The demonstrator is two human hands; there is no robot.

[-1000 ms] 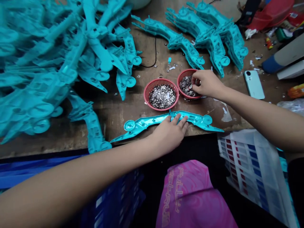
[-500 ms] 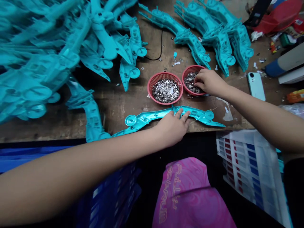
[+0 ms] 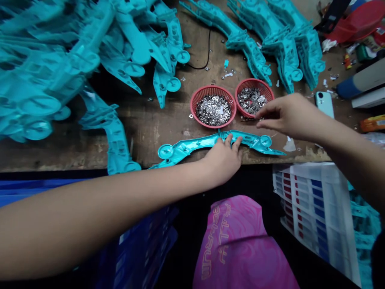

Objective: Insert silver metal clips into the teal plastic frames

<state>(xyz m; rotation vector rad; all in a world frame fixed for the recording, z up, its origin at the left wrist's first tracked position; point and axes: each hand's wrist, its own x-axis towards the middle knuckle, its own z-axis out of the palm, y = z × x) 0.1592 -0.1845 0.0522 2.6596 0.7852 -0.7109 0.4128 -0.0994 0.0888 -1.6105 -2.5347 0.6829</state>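
Left hand (image 3: 223, 161) lies splayed, ungripping, on the arched turquoise plastic part (image 3: 192, 146), seven o'clock from a round red plastic basket (image 3: 270, 92); the right hand (image 3: 290, 114), its grip I can't tell, could bump that over.

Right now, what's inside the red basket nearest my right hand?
Small silvery metal pieces lie in the red basket by your right hand. Only the upper ones show; they cover whatever lies beneath.

Teal piece (image 3: 195, 144) partly behind left fingers (image 3: 227, 142)
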